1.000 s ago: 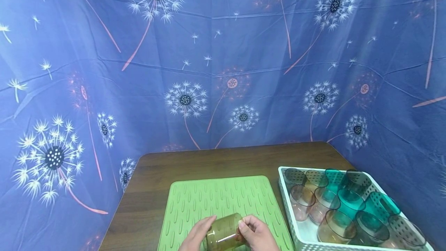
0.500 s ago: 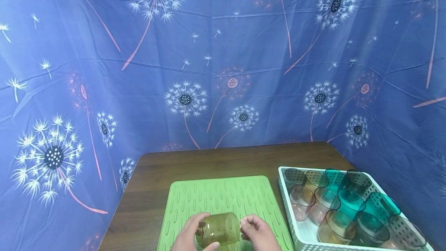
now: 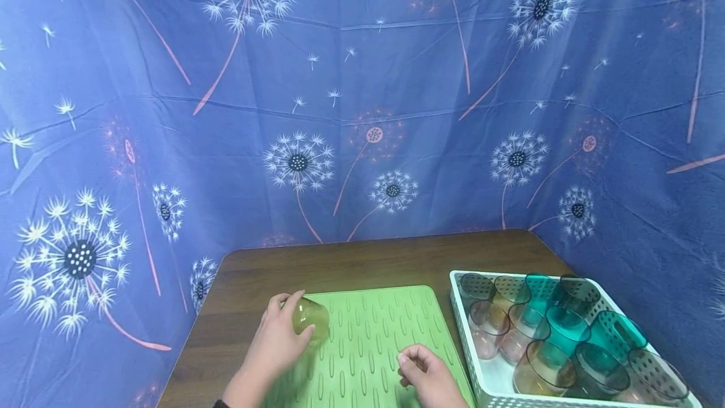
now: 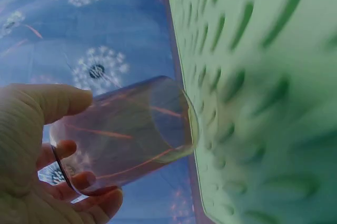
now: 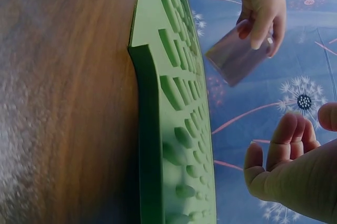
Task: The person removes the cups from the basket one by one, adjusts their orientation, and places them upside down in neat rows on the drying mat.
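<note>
An amber see-through drinking glass (image 3: pixel 316 318) is in my left hand (image 3: pixel 274 339), over the far left part of the green ribbed mat (image 3: pixel 368 339). Thumb and fingers grip the glass (image 4: pixel 126 129) around one end in the left wrist view. Its other end faces the mat, slightly tilted, with a gap of mat and curtain showing around it. My right hand (image 3: pixel 432 375) hovers over the mat's near right part, fingers loosely curled and holding nothing. In the right wrist view its palm (image 5: pixel 295 176) is bare.
A white perforated basket (image 3: pixel 461 317) stands right of the mat, with several amber, teal, grey and pinkish glasses in it. The brown wooden table (image 3: pixel 351 263) carries both. Behind hangs a blue dandelion-print curtain (image 3: pixel 340 80).
Both hands were at the sideways glass near the mat's front. The right hand has let go; the left hand has carried the glass forward and left and turned it toward vertical.
</note>
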